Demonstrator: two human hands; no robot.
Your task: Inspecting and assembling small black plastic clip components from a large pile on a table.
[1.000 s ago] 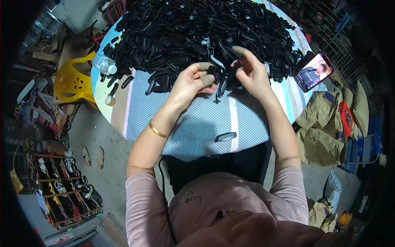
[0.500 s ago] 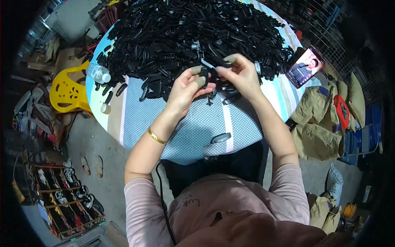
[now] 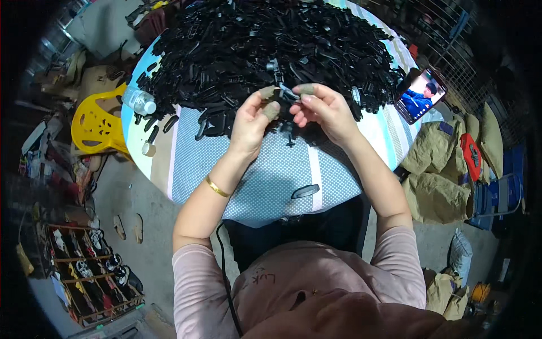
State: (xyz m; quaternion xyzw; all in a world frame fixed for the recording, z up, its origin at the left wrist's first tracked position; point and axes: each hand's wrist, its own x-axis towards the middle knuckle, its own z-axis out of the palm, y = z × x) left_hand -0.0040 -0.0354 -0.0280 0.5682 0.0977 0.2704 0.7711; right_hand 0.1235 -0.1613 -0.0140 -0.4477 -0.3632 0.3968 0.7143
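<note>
Round table [image 3: 265,181] in dotted cloth, black plastic parts heap [image 3: 265,51], bottle [image 3: 139,101], phone [image 3: 421,94]

A: Screens on the table?
B: One. Phone [image 3: 421,94], rectangular with a dark frame, propped at the table's right edge, screen lit in blue tones.
A: Packages?
B: Clear plastic bottle [image 3: 139,101], lying at the left edge.

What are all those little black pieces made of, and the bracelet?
The black pieces look like moulded plastic: matt black, thin, all one shape. The bracelet on the left wrist looks like polished metal, gold-coloured and shiny, though what metal cannot be told.
</note>
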